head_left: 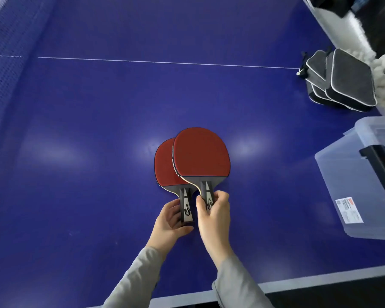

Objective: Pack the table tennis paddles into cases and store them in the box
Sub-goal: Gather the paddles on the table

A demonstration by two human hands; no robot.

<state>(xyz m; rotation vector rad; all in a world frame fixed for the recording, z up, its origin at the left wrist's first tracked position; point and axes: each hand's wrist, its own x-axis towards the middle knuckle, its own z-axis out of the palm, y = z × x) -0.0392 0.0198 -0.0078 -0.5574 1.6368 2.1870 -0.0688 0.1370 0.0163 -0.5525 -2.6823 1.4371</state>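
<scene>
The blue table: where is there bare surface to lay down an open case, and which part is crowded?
The blue table is bare left of the two paddles, out to the net, and beyond them past the white line. The strip between paddles and box is free too. The right edge is crowded: stacked cases, then the box.

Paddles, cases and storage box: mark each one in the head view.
upper paddle (pixel 201 152), head view, middle of its red rubber.
lower paddle (pixel 163 165), head view, exposed red rubber.
cases (pixel 351 77), head view, top case's grey face.
storage box (pixel 342 174), head view, translucent side wall.
</scene>
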